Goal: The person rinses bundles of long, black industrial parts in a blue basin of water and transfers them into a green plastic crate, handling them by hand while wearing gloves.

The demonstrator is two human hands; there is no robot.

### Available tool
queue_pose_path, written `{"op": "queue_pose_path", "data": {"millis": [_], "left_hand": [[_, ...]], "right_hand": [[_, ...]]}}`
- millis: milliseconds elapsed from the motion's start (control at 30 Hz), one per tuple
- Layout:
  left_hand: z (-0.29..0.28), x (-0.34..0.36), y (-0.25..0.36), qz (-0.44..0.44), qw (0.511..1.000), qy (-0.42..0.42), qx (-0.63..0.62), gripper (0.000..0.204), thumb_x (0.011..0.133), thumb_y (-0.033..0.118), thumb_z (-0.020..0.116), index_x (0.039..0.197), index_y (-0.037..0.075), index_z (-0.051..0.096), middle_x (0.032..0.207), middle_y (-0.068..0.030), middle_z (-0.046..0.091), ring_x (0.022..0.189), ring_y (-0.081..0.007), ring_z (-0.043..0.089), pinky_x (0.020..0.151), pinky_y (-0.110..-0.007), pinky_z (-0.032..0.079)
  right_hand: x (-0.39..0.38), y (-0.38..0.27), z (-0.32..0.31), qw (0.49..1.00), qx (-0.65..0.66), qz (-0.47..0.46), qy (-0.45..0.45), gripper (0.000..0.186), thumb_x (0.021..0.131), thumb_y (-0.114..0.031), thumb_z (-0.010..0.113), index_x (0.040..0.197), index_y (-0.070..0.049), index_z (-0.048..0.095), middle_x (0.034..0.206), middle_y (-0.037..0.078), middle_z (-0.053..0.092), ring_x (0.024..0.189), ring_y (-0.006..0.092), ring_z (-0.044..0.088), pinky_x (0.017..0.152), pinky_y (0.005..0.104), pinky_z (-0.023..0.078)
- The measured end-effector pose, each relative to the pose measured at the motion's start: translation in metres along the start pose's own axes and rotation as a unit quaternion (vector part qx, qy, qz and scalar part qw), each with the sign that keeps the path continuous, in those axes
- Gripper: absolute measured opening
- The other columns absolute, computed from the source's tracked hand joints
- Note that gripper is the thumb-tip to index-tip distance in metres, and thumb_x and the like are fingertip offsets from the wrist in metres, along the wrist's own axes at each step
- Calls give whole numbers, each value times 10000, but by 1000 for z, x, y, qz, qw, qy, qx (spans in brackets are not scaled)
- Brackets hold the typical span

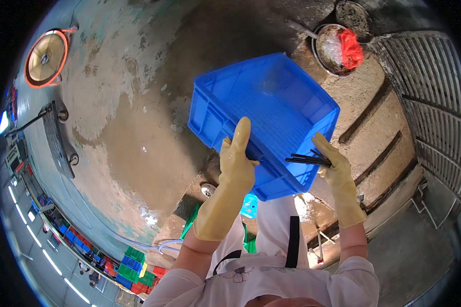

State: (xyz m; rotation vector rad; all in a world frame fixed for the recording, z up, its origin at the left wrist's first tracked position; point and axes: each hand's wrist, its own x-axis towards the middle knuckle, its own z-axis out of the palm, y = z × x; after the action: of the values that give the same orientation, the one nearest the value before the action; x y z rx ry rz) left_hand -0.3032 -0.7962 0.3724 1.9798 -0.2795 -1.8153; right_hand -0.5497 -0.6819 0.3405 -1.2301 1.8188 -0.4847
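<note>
Both my hands wear long yellow rubber gloves. An open blue plastic crate hangs tilted in front of me, its ribbed inside facing me. My left hand is closed on the crate's near left rim, thumb up over the edge and fingers partly hidden behind it. By the crate's right wall, my right hand is closed on several thin black sticks, which point left across the crate's opening. Whether the right fingers also bear on the crate wall, I cannot tell.
Beyond the crate lies a wet, stained floor. A round basin with clear plastic and a red bag stands at the far right, near a slatted metal grate. A wheeled trolley, a round orange-rimmed fan and stacked crates are leftward.
</note>
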Motion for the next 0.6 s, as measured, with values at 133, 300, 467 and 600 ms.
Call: {"op": "queue_pose_path", "data": {"millis": [133,300,467,600], "left_hand": [[37,4,-1,50,997,-1,54,1192,747,763,713,1461,-124,360,1267,-123,589,1060,-231,599,689,-294,508],[93,21,-15,93,934,-152,311,861,899,-27,642,1608,236,230,1047,-231,642,833,-301,674,741,-417,548],[133,127,-116,-243,819,-302,-424,394,885,195,771,1234,160,590,732,-80,656,477,-209,581,419,-316,476],[173,65,-20,-543,613,-89,-566,465,772,470,870,573,221,532,555,42,555,368,-97,468,319,-183,399]], "right_hand": [[20,58,-52,994,-67,-84,-15,226,917,-176,697,1131,-111,732,1095,123,744,901,228,741,685,285,640],[94,54,-164,962,2,-271,-44,133,961,-116,627,1018,-25,705,715,58,675,476,99,539,377,228,406],[187,-71,-215,977,-146,72,-140,97,827,-37,615,876,-27,698,665,41,648,504,123,554,423,274,433],[218,-126,-219,906,-301,147,-258,168,729,-25,649,881,-7,717,615,23,587,492,139,520,441,307,443]]}}
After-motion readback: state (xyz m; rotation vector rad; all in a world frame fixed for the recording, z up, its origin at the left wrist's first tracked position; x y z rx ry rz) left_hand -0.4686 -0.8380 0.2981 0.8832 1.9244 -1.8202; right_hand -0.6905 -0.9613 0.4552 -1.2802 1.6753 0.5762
